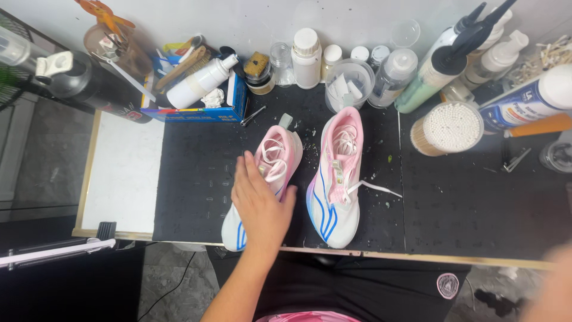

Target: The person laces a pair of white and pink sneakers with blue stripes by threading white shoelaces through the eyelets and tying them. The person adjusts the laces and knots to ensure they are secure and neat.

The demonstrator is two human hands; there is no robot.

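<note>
Sneakers, pair of them, pink and white with blue swooshy stripes down the sides, parked side by side, toes toward the near edge of a black mat (196,173). Left hand (259,200) flat over the left shoe (265,179), fingers spread wide and loose, palm pressing on the forefoot, not really gripping anything. Probably steadying it or just feeling the upper. Right shoe (336,176) untouched just beside, laces half pulled out, one white lace (375,188) trailing off to the right across the mat. Pink lining, smooth looking mesh upper, chunky white foam sole. Right hand only a blurry sliver at the bottom right corner (554,286), can't tell if open or closed.

Mat looks rubbery, dotted with little crumbs and white flecks near the heels. Sits on a white table (122,173) with a wooden rim.

Behind the shoes, a whole row of supplies lined up along the wall, within easy reach: white plastic bottles (307,56), a clear cup (348,83) stuffed with white bits, spray bottles (444,62) with black nozzles leaning over, a round tub of cotton swabs (450,128) standing upright. Blue cardboard box (199,101) on the left holding a white bottle on its side plus brushes. Dark bottle (77,77) with a white trigger lying further left.
</note>
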